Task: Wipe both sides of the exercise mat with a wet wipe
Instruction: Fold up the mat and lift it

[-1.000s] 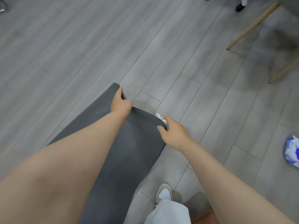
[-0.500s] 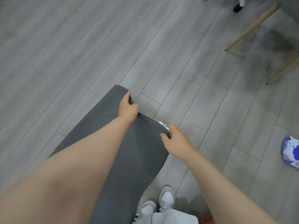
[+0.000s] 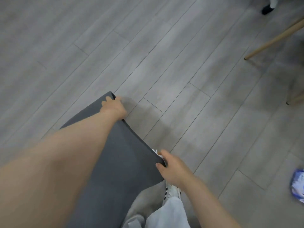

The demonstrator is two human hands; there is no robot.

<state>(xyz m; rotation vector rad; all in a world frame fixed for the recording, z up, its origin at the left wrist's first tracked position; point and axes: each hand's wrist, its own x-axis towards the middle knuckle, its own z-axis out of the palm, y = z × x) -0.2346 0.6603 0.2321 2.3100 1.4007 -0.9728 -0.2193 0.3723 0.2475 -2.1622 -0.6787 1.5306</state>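
Exercise mat [image 3: 125, 155] edge now farther forward; left hand [image 3: 113, 106], right hand [image 3: 172, 170] gripping

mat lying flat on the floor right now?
No: both the left hand and the right hand grip the end edge of the mat, holding it up off the floor.

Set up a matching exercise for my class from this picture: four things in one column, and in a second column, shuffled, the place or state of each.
Things:
1. dark grey foam exercise mat
2. blue and white wipe packet
3. pale wooden chair leg
4. white wet wipe

Places or states:
A. slanting at the upper right
B. end edge lifted, gripped by left hand and right hand
C. on the grey floor at the right edge
D. peeking out by the right hand's fingers

Pairs: 1-B, 2-C, 3-A, 4-D
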